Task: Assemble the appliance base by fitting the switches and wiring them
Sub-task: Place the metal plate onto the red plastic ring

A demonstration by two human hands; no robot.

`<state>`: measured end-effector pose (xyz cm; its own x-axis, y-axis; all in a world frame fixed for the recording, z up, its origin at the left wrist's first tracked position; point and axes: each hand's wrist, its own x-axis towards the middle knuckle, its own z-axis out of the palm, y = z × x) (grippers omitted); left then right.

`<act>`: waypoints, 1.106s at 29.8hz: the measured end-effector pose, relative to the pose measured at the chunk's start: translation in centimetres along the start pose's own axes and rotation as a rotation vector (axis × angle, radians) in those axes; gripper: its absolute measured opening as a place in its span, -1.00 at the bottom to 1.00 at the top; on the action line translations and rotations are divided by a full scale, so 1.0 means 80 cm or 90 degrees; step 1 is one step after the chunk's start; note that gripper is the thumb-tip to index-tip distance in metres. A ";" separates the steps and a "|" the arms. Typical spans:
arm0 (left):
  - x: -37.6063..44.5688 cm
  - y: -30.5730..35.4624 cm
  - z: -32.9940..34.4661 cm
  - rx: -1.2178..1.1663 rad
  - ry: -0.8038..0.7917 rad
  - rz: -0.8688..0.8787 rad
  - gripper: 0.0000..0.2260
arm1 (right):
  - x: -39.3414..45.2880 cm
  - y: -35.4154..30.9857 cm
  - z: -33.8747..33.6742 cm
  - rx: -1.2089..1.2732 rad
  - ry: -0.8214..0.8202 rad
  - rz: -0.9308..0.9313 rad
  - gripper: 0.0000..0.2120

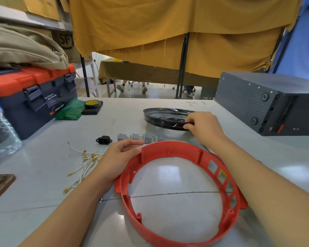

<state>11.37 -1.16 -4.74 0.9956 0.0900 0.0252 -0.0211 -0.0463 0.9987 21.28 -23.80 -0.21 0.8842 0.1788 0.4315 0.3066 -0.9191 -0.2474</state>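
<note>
Orange-lidded toolbox at the far left carries white lettering reading "WING BOX"; a cardboard box behind it is marked "SF". On the surface lies a red plastic ring base, open in the centre, with rectangular cut-outs along its right wall. Four grey switches sit in a row just beyond it, beside a black socket and white wires with brass terminals. Left hand rests on the ring's left rim, fingers loosely extended. Right hand pinches a small dark part at the edge of a black metal pan.
</note>
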 end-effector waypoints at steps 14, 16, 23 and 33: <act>0.002 0.030 -0.014 -0.181 0.081 0.089 -0.45 | -0.093 0.003 -0.057 0.211 0.126 -0.169 -0.94; -0.003 0.035 -0.019 -0.234 0.084 0.089 -0.34 | -0.100 0.002 -0.061 0.234 0.124 -0.171 -0.93; -0.007 0.035 -0.024 -0.163 0.116 0.091 -0.68 | -0.114 -0.009 -0.067 0.209 0.138 -0.272 -0.94; -0.015 0.036 -0.035 -0.140 0.087 0.084 -0.89 | -0.106 0.011 -0.066 0.421 0.209 -0.034 -0.81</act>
<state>9.85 1.35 -1.80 0.9618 0.2308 0.1471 -0.1843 0.1486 0.9716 12.22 -27.97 0.49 0.7428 0.0072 0.6695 0.5859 -0.4907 -0.6449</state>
